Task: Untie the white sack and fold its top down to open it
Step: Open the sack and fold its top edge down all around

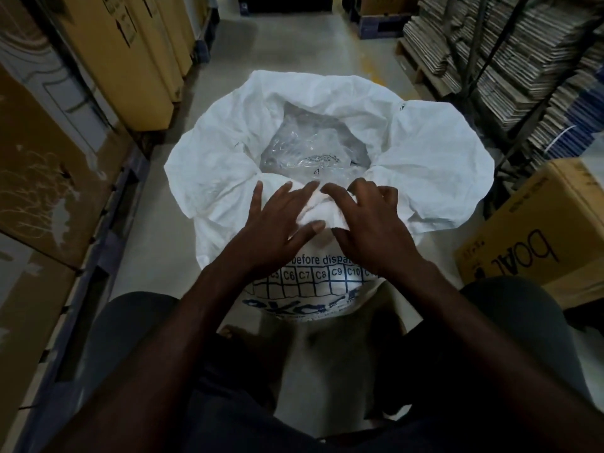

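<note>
The white sack stands on the floor between my knees, its mouth wide open and its top spread outward in a broad collar. Inside lies a clear plastic bag. Blue print with a grid of boxes shows on the near side of the sack. My left hand lies on the near rim with fingers spread, thumb pressing the bunched fabric. My right hand sits beside it, fingers curled over the same bunched fold, gripping it.
Tall cardboard boxes line the left on a dark pallet. A brown carton stands at the right, with stacks of flattened cardboard on racks behind it. A concrete aisle runs ahead.
</note>
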Demonstrator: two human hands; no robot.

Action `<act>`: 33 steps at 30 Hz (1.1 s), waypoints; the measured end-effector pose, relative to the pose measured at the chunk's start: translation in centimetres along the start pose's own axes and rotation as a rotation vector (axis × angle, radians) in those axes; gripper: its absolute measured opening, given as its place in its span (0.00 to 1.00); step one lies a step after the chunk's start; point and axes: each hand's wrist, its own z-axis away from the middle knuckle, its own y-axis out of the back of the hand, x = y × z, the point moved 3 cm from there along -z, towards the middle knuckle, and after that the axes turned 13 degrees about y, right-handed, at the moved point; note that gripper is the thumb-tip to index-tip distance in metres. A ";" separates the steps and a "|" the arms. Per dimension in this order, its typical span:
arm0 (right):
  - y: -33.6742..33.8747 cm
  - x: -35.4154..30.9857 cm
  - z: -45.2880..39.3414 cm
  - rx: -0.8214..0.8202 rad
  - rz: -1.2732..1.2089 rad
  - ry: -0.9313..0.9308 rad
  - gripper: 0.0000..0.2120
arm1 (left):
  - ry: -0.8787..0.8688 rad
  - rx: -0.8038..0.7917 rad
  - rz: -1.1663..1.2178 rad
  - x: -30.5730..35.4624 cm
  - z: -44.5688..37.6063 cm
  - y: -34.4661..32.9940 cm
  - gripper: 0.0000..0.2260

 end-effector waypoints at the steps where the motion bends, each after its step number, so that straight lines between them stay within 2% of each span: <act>1: -0.2 0.2 0.3 -0.043 -0.018 0.015 0.32 | -0.004 0.012 -0.033 -0.4 -0.1 -0.5 0.33; 4: -0.5 0.6 1.3 -0.150 -0.097 0.058 0.39 | -0.080 0.129 -0.212 -1.2 -0.6 -1.6 0.30; 6: -0.3 0.9 2.0 -0.181 -0.179 0.077 0.39 | -0.097 0.174 -0.261 -1.0 -0.9 -1.8 0.32; 10: 0.0 2.3 2.8 -0.314 -0.207 0.047 0.34 | -0.117 0.206 -0.303 0.5 -1.0 -1.7 0.30; 13: -0.3 2.0 2.2 -0.325 -0.137 0.045 0.31 | -0.162 0.177 -0.336 1.8 -1.4 -2.1 0.26; 15: 0.1 1.4 1.3 -0.235 -0.103 0.061 0.27 | -0.172 0.141 -0.317 2.9 -2.0 -2.3 0.23; 17: 1.1 1.0 0.5 -0.065 -0.065 0.046 0.21 | -0.118 0.178 -0.222 4.2 -2.6 -1.5 0.19; 20: 2.1 0.4 -0.1 0.192 0.031 -0.015 0.16 | -0.054 0.373 -0.234 4.6 -2.7 0.2 0.13; 22: 2.1 -0.2 -0.3 0.228 0.035 -0.049 0.16 | -0.056 0.453 -0.258 4.2 -2.6 0.8 0.12; 24: 2.0 -0.3 -0.5 0.219 -0.007 -0.114 0.16 | -0.051 0.398 -0.250 3.7 -2.4 0.8 0.20; 26: 1.7 0.3 -0.3 0.189 -0.007 -0.172 0.20 | -0.033 0.256 -0.217 2.9 -1.9 0.5 0.32; 28: 1.0 0.9 0.1 0.140 0.034 -0.145 0.24 | 0.002 0.102 -0.116 1.4 -0.9 0.6 0.37; 31: 0.1 0.7 0.2 0.087 0.053 -0.115 0.22 | 0.031 -0.078 -0.112 -0.6 0.3 1.3 0.36; 33: -0.1 -0.1 0.0 0.066 0.071 -0.111 0.20 | 0.014 -0.042 -0.149 -0.6 0.3 1.9 0.27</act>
